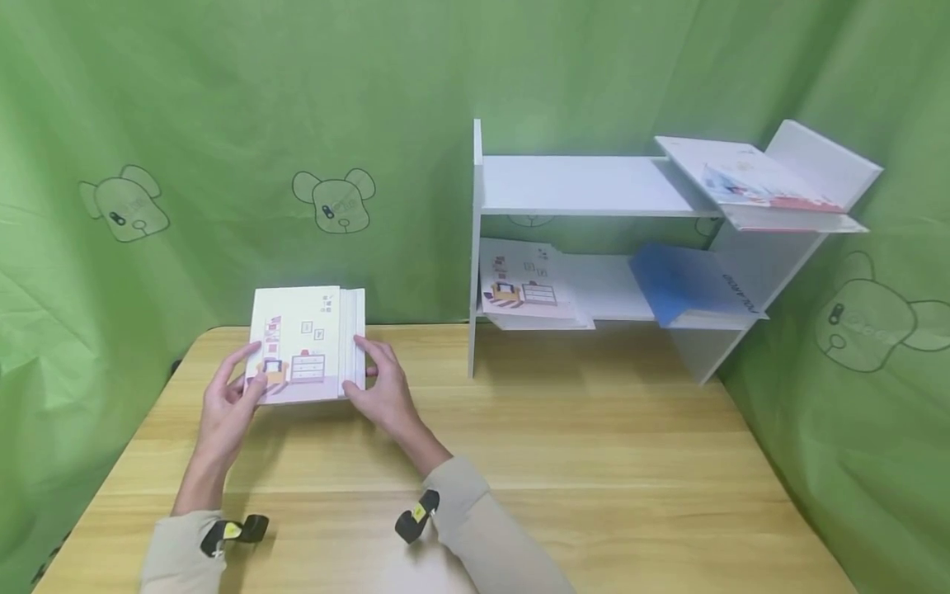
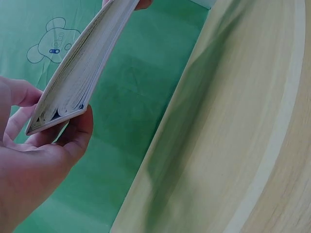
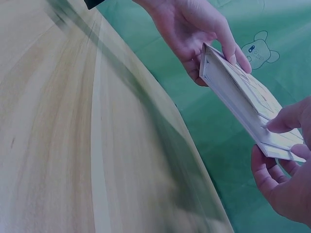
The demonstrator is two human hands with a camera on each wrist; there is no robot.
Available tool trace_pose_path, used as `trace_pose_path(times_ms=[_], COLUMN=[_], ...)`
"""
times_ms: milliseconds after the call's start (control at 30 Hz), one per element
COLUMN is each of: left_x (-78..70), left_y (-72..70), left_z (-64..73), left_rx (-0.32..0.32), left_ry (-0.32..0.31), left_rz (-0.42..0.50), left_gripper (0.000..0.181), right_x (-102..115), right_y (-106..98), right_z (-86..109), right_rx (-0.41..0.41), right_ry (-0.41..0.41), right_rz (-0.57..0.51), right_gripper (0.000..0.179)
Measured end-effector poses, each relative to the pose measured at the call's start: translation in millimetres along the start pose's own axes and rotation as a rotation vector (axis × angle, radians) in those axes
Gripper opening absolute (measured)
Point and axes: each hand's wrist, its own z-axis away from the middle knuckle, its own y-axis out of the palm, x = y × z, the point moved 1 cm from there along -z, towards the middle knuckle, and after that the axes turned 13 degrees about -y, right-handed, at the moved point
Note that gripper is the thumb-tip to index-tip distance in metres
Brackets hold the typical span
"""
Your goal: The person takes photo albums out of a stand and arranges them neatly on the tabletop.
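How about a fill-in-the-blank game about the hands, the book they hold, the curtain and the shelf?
1. The left hand and right hand hold the white rectangular paper book ____ the light wooden table, not touching it.
2. The fabric curtain with cartoon animal faces is ____.
3. On the white two-tier shelf, the blue-and-white book lies on the ____ tier.

Missing words: above; green; lower.

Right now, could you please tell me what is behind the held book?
Some fingers, with green curtain and wooden table beyond; in the head view, whatever the book covers cannot be seen.
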Motion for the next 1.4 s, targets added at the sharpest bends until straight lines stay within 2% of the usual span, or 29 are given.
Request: trace_pose_path(times_ms=[200, 467, 667, 967, 1200, 1400], left_x=[2.2, 8.7, 12.3, 17.5, 20.3, 23.4], left_y=[-2.9, -3.7, -2.7, -2.5, -1.5, -4.0], left_z=[0.0, -3.2, -5.0, -6.1, -7.8, -9.4], left_rx=[0.006, 0.000, -0.033, -0.051, -0.068, -0.089], left_ry=[-0.032, -0.061, -0.096, -0.136, -0.155, -0.192], left_rz=[-0.037, -0.090, -0.120, -0.154, -0.198, -0.178], left_gripper=[0.062, 0.063, 0.061, 0.058, 0.058, 0.059], right_x=[-2.4, -8.1, -14.9, -21.1, -30.7, -31.9], right_y=[3.9, 7.1, 8.8, 10.9, 15.4, 20.4], right_z=[-0.9, -0.5, 0.7, 2.1, 5.0, 5.2], right_rx=[0.020, 0.016, 0.000, -0.044, -0.044, -0.050], right_ry=[-0.006, 0.037, 0.055, 0.108, 0.125, 0.117], right_rz=[0.003, 0.000, -0.013, -0.061, -0.016, -0.002], right_gripper=[0.078, 0.077, 0.073, 0.066, 0.062, 0.058])
